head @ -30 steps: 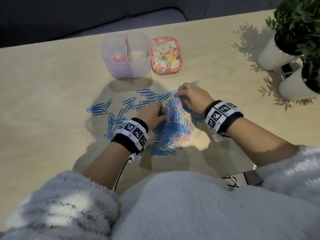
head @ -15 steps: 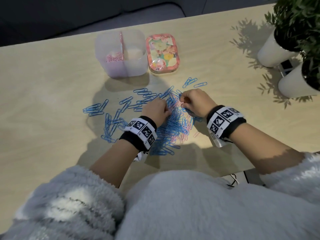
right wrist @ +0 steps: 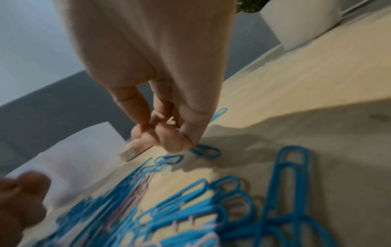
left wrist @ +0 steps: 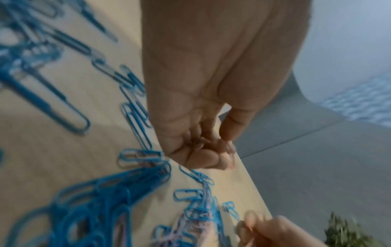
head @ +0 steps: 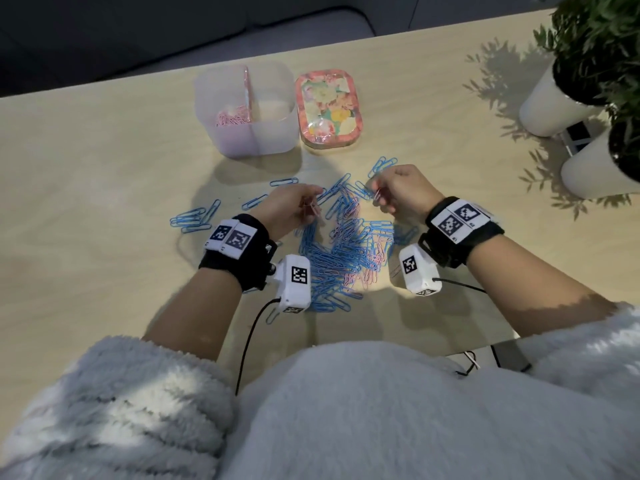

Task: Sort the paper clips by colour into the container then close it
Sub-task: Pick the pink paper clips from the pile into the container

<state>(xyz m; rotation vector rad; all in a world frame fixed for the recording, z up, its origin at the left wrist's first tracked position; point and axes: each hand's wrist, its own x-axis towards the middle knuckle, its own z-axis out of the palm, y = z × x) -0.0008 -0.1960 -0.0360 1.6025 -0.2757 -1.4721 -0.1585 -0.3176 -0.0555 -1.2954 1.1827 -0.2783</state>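
Holding pink clips (head: 378, 195) in pinched grips, the left hand (head: 289, 211) and right hand (head: 403, 194) risk snagging blue clips (head: 341, 258) into the container (head: 273, 133), mixing colours.

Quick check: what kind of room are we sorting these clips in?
Probably a home living room or lounge: a light wooden table, two potted plants in white pots at its right edge, and what looks like a dark sofa behind it.

both wrist views are motion-blurred, so what the curled fingers (left wrist: 211, 155) pinch is unclear.
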